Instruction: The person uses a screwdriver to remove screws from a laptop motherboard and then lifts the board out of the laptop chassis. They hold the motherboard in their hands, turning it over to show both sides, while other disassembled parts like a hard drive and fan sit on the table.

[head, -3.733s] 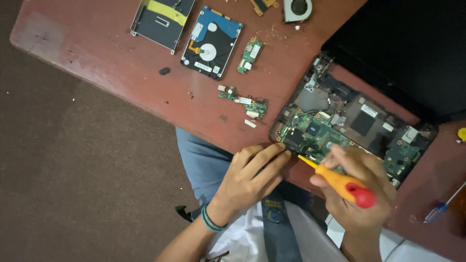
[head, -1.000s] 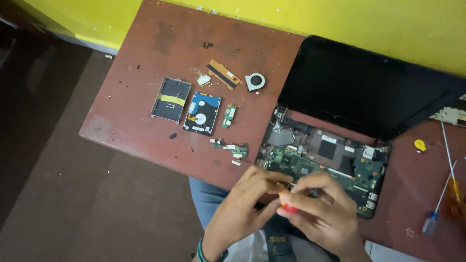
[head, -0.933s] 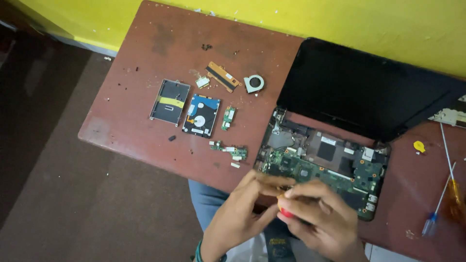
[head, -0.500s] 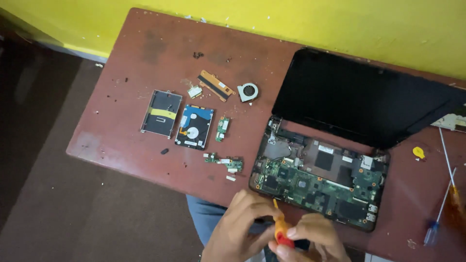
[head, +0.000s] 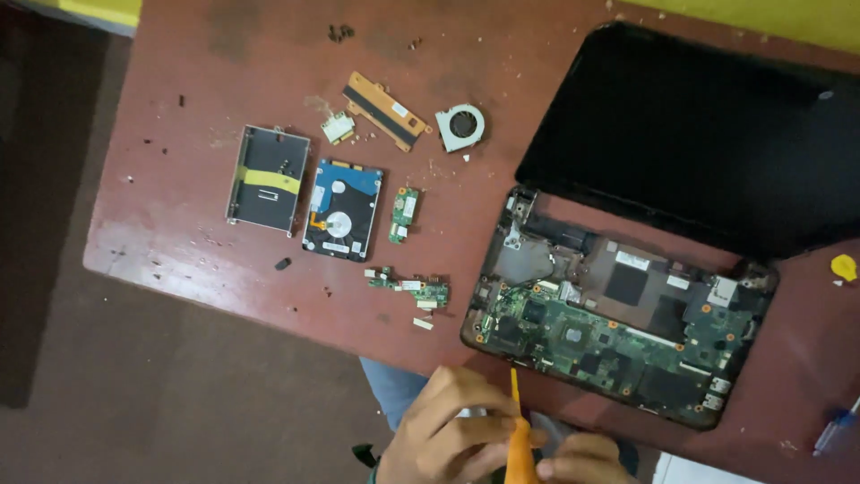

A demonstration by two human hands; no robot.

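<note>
Reddish and scuffed, the bench [head: 179, 260] carried an opened laptop [head: 627, 332] near its near edge, the bare green board facing up and the dark lid [head: 690, 134] folded back toward the far edge. Both hands worked just off the near edge, below the laptop's near-left corner. An orange screwdriver [head: 518, 430] stood almost upright between them, its thin shaft pointing up toward the laptop's near rim without touching it. The left hand [head: 448, 430] curled around the handle from the left, fingers closed onto it. The right hand [head: 582, 462] pressed against the handle from the right, fingertips pinched together on it, most of the hand cut off by the frame.

Removed parts lay well apart from the hands, toward the bench's left side: a metal caddy [head: 267, 179] with a yellow strip, a hard drive [head: 342, 209] just beside it, a small green card [head: 404, 213], a narrow circuit strip [head: 409, 287] closer to the near edge, a copper heat spreader [head: 387, 110] and a round fan [head: 460, 126] farther back.
</note>
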